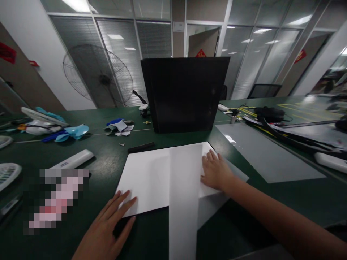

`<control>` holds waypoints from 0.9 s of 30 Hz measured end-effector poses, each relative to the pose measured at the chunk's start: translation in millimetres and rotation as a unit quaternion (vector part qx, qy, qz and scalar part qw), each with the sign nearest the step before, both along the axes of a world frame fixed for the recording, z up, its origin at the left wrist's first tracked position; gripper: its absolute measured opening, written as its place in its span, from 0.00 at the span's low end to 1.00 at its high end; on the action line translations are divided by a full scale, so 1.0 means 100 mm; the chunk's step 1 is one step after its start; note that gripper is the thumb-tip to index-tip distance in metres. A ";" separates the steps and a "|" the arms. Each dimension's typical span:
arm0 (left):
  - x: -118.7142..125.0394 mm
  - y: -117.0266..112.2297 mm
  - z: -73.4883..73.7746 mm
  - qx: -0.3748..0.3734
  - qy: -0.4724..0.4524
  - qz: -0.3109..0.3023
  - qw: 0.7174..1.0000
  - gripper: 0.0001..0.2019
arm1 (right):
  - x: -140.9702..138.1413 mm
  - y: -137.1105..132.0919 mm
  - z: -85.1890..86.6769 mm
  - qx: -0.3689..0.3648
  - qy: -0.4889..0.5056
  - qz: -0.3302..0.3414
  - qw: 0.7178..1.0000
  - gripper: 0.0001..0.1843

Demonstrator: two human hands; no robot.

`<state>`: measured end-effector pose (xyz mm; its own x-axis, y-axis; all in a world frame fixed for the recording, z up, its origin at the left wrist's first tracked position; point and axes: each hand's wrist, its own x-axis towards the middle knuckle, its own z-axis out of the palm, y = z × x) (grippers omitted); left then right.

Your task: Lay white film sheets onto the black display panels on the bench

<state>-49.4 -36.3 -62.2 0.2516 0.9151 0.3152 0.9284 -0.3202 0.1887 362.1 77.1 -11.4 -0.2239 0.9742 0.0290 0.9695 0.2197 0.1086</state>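
Where paper (148, 177) lies, two hands (107, 224) (216, 171) rest.

Passage lies between white bar (73, 159) and paper (148, 177); a black box (187, 94) blocks beyond.

Fan (104, 79): looms before blinds (125, 28), 10 o'clock.
Black panel (187, 95): stands upright, 12 o'clock.
Red ornament (300, 56): hangs, 2 o'clock.

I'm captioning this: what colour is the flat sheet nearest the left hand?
White: the flat, straight-edged sheet shows best in the head view.
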 end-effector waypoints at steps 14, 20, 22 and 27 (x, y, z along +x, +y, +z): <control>-0.11 -0.02 0.39 -0.104 -0.092 0.089 0.986 0.53 | -0.41 0.06 0.03 -0.082 0.105 0.115 0.984 0.47; -0.14 0.60 0.91 -0.172 -0.026 0.012 0.985 0.31 | -0.41 0.09 0.02 -0.105 0.133 0.113 0.979 0.54; -0.07 0.89 0.93 -0.147 0.029 0.028 0.988 0.32 | -0.44 0.09 0.01 -0.105 0.141 0.101 0.979 0.54; -0.06 1.34 0.68 -0.142 0.068 -0.021 0.987 0.33 | -0.26 0.24 0.08 -0.092 0.200 0.088 0.972 0.48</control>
